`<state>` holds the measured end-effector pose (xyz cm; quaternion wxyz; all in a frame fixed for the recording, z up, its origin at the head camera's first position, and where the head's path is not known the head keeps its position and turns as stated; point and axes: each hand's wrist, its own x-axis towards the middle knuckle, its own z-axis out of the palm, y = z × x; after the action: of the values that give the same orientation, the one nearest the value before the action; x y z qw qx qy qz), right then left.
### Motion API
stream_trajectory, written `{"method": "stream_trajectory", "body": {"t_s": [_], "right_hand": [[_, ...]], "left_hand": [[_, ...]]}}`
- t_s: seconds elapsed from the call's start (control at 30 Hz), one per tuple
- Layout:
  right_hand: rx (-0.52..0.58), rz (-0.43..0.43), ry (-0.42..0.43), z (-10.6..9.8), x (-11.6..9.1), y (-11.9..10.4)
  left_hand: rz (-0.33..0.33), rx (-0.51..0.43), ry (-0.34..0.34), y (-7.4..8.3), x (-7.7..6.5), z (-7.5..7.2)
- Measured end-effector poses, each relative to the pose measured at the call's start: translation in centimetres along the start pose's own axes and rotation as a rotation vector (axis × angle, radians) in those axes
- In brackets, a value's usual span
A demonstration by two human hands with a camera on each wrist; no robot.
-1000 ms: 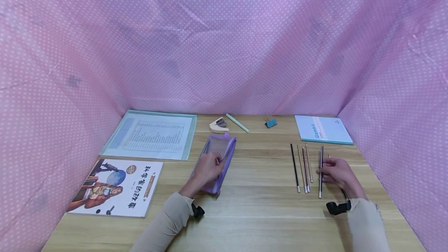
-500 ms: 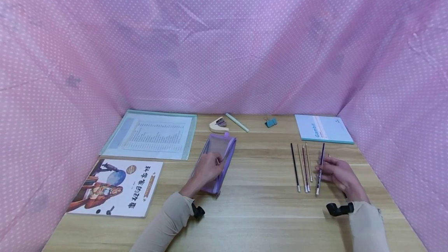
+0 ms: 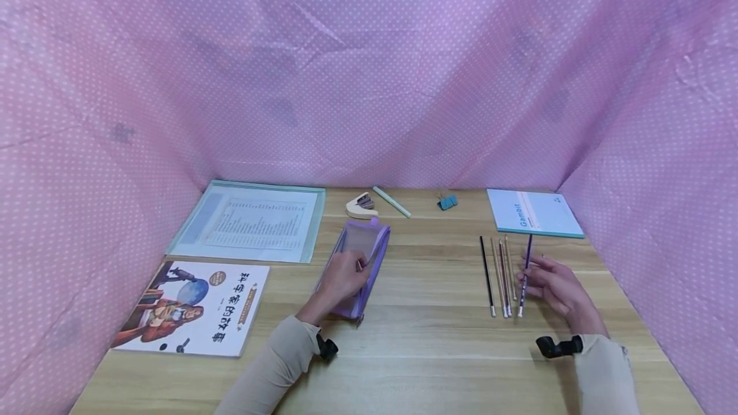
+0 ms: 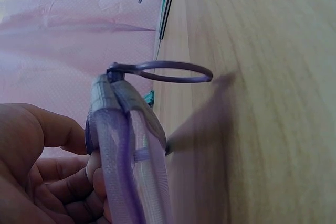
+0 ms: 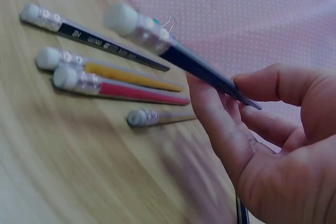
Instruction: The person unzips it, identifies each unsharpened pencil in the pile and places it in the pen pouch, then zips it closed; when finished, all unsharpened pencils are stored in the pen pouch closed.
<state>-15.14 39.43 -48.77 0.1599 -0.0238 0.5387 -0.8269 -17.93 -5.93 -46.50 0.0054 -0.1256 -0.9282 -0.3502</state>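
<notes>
My left hand [image 3: 344, 277] rests over a purple mesh pencil case [image 3: 377, 262] and pinches its side; in the left wrist view the thumb and fingers hold its zipped edge, and a looped zip pull [image 4: 173, 72] sticks out. At the right, my right hand [image 3: 558, 288] pinches a dark pencil [image 5: 197, 72] between thumb and fingers, lifted off the table with its white eraser end towards me. Just left of it lie a black pencil [image 3: 487, 277], a yellow pencil [image 5: 131, 77], a red pencil [image 5: 142, 91] and another pencil [image 5: 168, 116], roughly side by side.
A picture book [image 3: 193, 309] and a clear folder with a printed sheet [image 3: 254, 223] lie at the left. Along the back are a cream stapler-like object [image 3: 360, 210], a pale green pen [image 3: 392, 202], a teal binder clip [image 3: 447, 202] and a light blue notebook [image 3: 536, 213]. Pink dotted cloth surrounds the table.
My right hand has lifted the dark pencil off the table and shifted it slightly left, towards the other pencils. My left hand stays on the pencil case.
</notes>
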Motion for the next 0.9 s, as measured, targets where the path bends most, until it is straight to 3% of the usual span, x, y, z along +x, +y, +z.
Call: {"method": "stream_trajectory", "body": {"t_s": [0.33,0.9], "right_hand": [[-0.012,-0.011,-0.023,1.3,0.3,-0.1],[-0.062,0.013,-0.028,5.1,1.8,0.7]], "left_hand": [[-0.028,-0.014,-0.028,0.0,0.1,-0.1],[0.017,-0.014,0.000,-0.2,0.0,0.0]]}}
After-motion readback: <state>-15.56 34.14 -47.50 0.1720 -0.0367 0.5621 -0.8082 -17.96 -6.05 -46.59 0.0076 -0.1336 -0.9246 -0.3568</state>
